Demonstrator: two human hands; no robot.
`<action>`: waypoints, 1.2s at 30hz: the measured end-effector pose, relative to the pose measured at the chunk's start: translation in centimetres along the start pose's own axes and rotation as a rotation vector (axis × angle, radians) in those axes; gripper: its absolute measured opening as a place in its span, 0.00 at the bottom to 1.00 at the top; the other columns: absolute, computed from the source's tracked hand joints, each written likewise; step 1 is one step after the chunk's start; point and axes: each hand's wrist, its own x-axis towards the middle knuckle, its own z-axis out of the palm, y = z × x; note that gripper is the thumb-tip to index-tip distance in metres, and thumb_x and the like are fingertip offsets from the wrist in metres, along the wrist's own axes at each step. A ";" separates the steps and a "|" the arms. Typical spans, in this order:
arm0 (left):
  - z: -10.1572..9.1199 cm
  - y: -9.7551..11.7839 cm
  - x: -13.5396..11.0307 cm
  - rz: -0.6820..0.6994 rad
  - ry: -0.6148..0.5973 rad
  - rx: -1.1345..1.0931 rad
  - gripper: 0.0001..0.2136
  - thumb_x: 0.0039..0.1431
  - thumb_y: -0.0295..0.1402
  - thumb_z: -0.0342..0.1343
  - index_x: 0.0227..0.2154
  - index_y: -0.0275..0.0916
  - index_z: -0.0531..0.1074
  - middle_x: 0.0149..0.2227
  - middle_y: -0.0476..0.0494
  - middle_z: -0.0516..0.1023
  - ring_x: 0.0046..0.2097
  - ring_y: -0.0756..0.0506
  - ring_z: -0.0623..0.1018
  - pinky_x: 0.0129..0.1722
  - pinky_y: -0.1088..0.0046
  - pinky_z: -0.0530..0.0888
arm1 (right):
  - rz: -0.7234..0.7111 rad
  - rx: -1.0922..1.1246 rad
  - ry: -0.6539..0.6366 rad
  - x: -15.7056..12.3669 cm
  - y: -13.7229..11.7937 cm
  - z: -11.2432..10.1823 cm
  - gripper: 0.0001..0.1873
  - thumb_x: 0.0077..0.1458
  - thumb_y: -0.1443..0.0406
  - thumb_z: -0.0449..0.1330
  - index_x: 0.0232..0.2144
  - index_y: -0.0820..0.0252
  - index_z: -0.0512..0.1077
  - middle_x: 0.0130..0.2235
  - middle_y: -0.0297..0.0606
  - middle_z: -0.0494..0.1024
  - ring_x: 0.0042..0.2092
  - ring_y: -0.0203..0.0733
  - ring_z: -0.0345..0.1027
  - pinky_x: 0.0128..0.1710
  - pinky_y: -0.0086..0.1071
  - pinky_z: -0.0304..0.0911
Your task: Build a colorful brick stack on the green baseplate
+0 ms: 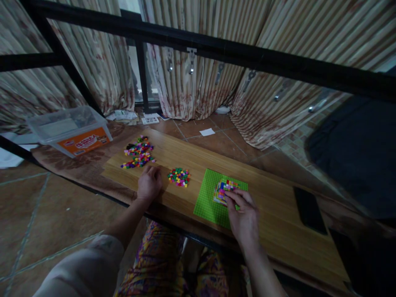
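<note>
A green baseplate (208, 198) lies on a wooden board (278, 206), with a stack of small multicoloured bricks (227, 187) built on its far right part. My right hand (244, 214) rests on the plate's near right side, fingers curled with the tips pressed on the near edge of the brick build. My left hand (149, 183) lies knuckles up on the board with fingers curled under, between a large heap of loose bricks (139, 153) and a small heap of loose bricks (179, 176). What it holds, if anything, is hidden.
A clear plastic tub with an orange label (71, 130) stands at the far left. A dark phone (309, 210) lies on the board's right end. Black metal bars (216, 45) cross in front of striped curtains. Papers (207, 132) lie on the tiled floor.
</note>
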 end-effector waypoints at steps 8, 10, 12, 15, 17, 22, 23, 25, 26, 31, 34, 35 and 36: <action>-0.1 0.2 -0.1 -0.002 0.003 -0.009 0.11 0.58 0.32 0.46 0.35 0.37 0.74 0.38 0.40 0.74 0.41 0.43 0.75 0.40 0.70 0.71 | 0.042 0.049 0.032 -0.3 0.1 -0.4 0.10 0.58 0.59 0.58 0.37 0.57 0.76 0.41 0.40 0.77 0.43 0.42 0.71 0.46 0.39 0.66; 0.0 0.2 -0.1 -0.008 0.001 -0.009 0.11 0.58 0.32 0.46 0.36 0.37 0.74 0.39 0.40 0.74 0.41 0.43 0.75 0.40 0.71 0.71 | 0.040 0.017 0.040 -0.6 0.3 -0.7 0.10 0.58 0.59 0.58 0.36 0.57 0.77 0.40 0.40 0.77 0.42 0.42 0.71 0.46 0.39 0.66; 0.0 0.2 -0.2 -0.017 -0.004 -0.002 0.11 0.59 0.32 0.46 0.36 0.37 0.74 0.40 0.40 0.74 0.41 0.44 0.75 0.39 0.71 0.71 | 0.020 -0.011 0.052 -0.9 0.6 -0.8 0.11 0.59 0.59 0.57 0.35 0.57 0.77 0.39 0.40 0.76 0.43 0.42 0.70 0.46 0.39 0.65; 0.1 0.2 -0.2 -0.018 -0.014 0.009 0.10 0.59 0.32 0.47 0.36 0.38 0.74 0.40 0.41 0.74 0.41 0.44 0.75 0.38 0.72 0.70 | -0.037 -0.035 0.094 -1.1 1.1 -0.8 0.11 0.59 0.58 0.57 0.36 0.56 0.78 0.40 0.39 0.75 0.43 0.42 0.69 0.46 0.39 0.65; 0.0 0.2 -0.2 -0.019 -0.015 0.018 0.10 0.59 0.32 0.47 0.36 0.38 0.73 0.39 0.41 0.74 0.41 0.44 0.75 0.38 0.72 0.70 | -0.077 -0.043 0.107 -0.9 1.3 -0.6 0.10 0.59 0.59 0.58 0.37 0.55 0.78 0.40 0.39 0.75 0.43 0.41 0.69 0.46 0.38 0.65; -0.1 0.3 -0.2 -0.007 -0.024 0.035 0.10 0.61 0.32 0.47 0.35 0.37 0.73 0.39 0.41 0.73 0.40 0.44 0.75 0.36 0.71 0.69 | -0.127 -0.050 0.089 -0.4 1.2 -0.2 0.09 0.59 0.61 0.57 0.36 0.55 0.77 0.41 0.39 0.74 0.43 0.42 0.69 0.44 0.38 0.66; -0.1 0.3 -0.2 -0.005 -0.023 0.034 0.10 0.61 0.32 0.46 0.35 0.37 0.73 0.39 0.41 0.73 0.40 0.44 0.75 0.36 0.71 0.69 | -0.129 -0.053 0.089 -0.4 1.2 -0.2 0.09 0.59 0.61 0.57 0.36 0.56 0.77 0.41 0.39 0.74 0.43 0.42 0.68 0.45 0.38 0.65; 0.0 0.3 -0.2 -0.008 -0.018 0.029 0.10 0.60 0.31 0.47 0.35 0.37 0.73 0.39 0.41 0.74 0.40 0.44 0.75 0.36 0.71 0.69 | -0.136 -0.060 0.090 -0.4 1.2 -0.1 0.09 0.59 0.61 0.57 0.36 0.56 0.77 0.41 0.39 0.74 0.44 0.42 0.68 0.45 0.38 0.65; 0.0 0.2 -0.2 -0.012 -0.013 0.026 0.09 0.60 0.31 0.47 0.35 0.37 0.73 0.39 0.41 0.74 0.40 0.44 0.75 0.36 0.72 0.69 | -0.141 -0.063 0.093 -0.4 1.1 -0.1 0.09 0.59 0.61 0.57 0.36 0.56 0.77 0.41 0.39 0.74 0.44 0.42 0.68 0.45 0.38 0.65; 0.4 -0.1 -0.2 -0.012 -0.003 0.007 0.09 0.58 0.31 0.48 0.35 0.38 0.73 0.39 0.42 0.74 0.40 0.45 0.75 0.37 0.72 0.70 | -0.187 -0.126 0.105 -0.3 1.0 -0.2 0.08 0.59 0.62 0.58 0.35 0.58 0.77 0.39 0.39 0.74 0.42 0.41 0.67 0.42 0.35 0.65; 0.5 -0.2 -0.2 -0.008 0.005 -0.005 0.10 0.58 0.31 0.47 0.35 0.38 0.73 0.39 0.42 0.74 0.41 0.45 0.75 0.38 0.72 0.70 | -0.214 -0.155 0.088 -0.1 0.9 -0.3 0.08 0.60 0.63 0.58 0.35 0.57 0.77 0.39 0.39 0.74 0.41 0.41 0.66 0.41 0.34 0.65; 0.5 -0.2 -0.2 -0.006 0.008 -0.009 0.10 0.58 0.31 0.47 0.35 0.38 0.73 0.39 0.42 0.74 0.41 0.45 0.75 0.38 0.72 0.70 | -0.222 -0.163 0.080 0.0 1.0 -0.3 0.08 0.60 0.63 0.58 0.35 0.57 0.77 0.39 0.39 0.74 0.41 0.41 0.66 0.41 0.34 0.64; 0.5 -0.2 -0.2 -0.005 0.011 -0.011 0.10 0.59 0.31 0.47 0.35 0.38 0.73 0.39 0.42 0.74 0.41 0.45 0.75 0.38 0.72 0.70 | -0.227 -0.171 0.075 0.0 1.0 -0.3 0.08 0.60 0.64 0.57 0.35 0.57 0.77 0.38 0.39 0.75 0.41 0.41 0.66 0.41 0.34 0.64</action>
